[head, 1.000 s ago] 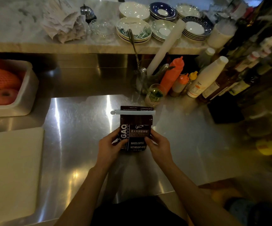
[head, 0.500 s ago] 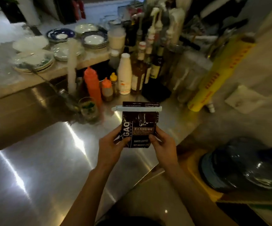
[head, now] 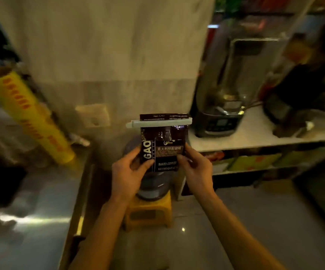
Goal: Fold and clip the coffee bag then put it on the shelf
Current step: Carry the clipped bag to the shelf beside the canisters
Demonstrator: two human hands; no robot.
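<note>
Fingertips only: left hand [head: 129, 168] and right hand [head: 196, 166] pinch the lower edges of the dark glossy foil coffee bag [head: 164, 145], upright in mid-air over the yellow plastic stool [head: 148, 210]. Pale long plastic clip [head: 158, 122] sits across the fold. Risks: slick foil slipping, loose clip sliding off, dim clutter near the white shelf [head: 255, 137].

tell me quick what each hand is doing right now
Left hand: closed on the left edge of the coffee bag.
Right hand: closed on the bag's right edge.
The clip is on the bag's top.
</note>
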